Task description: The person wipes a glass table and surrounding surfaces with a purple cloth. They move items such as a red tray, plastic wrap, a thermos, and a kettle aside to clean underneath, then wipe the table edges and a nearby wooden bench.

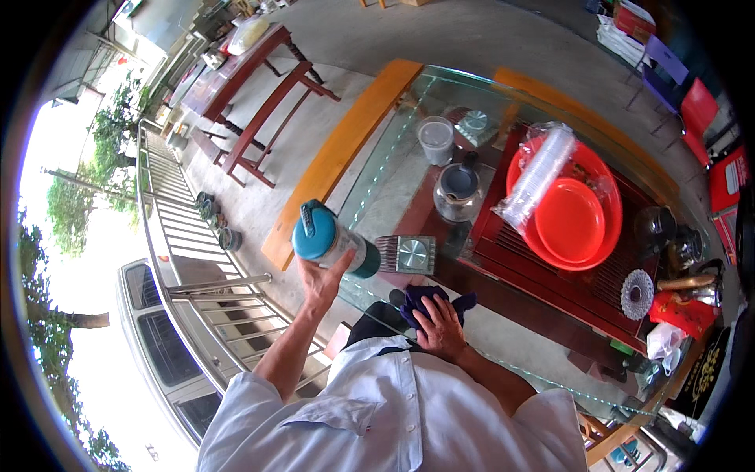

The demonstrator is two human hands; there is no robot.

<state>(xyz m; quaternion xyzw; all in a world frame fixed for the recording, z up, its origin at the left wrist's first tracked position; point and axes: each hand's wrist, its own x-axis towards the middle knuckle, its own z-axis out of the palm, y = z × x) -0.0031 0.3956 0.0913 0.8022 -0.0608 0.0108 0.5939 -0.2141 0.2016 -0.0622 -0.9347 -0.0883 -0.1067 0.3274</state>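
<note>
My left hand (321,280) is closed around a clear bottle with a teal lid (315,229) and a dark teal base, tilted over the near left edge of the glass table (377,189). My right hand (441,327) lies with spread fingers on a crumpled dark purple cloth (422,301) at the table's near edge. Between and beyond my hands is a square glass piece with a round metal centre (414,254). Farther off stand a glass pot with a grey lid (458,183) and a lidded translucent plastic cup (436,138).
On the right, a dark red slatted tea tray (489,236) bears red plastic basins (607,221) and a wrapped stack of clear cups (545,171). A glass flower-shaped dish (637,294) sits by its right end. A wooden bench (354,147) runs along the left; metal railing (218,283) lies beyond.
</note>
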